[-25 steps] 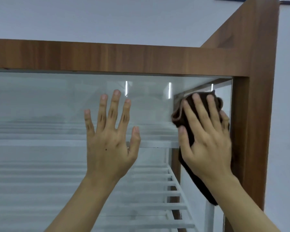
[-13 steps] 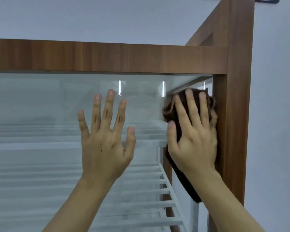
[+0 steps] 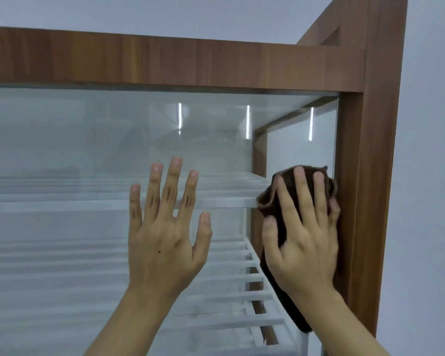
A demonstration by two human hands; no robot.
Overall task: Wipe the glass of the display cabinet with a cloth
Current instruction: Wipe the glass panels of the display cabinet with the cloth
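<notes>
The dark brown cloth (image 3: 268, 200) is bunched flat against the glass (image 3: 88, 150) at its right edge, touching the cabinet's wooden upright, with one end hanging down. The glass stands upright, clear with faint streaky reflections, set in the brown wood-grain frame of the display cabinet (image 3: 190, 60).

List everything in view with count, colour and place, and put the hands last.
display cabinet frame: one, brown wood grain, top rail and right post
glass: one front pane, clear, below the top rail
shelves: several, white, slatted, inside behind the glass
cloth: one, dark brown, on the glass beside the right post
wall: pale grey, behind and to the right of the cabinet
left hand: one, fingers spread against the glass, centre
right hand: one, fingers straight, pressing the cloth
</notes>
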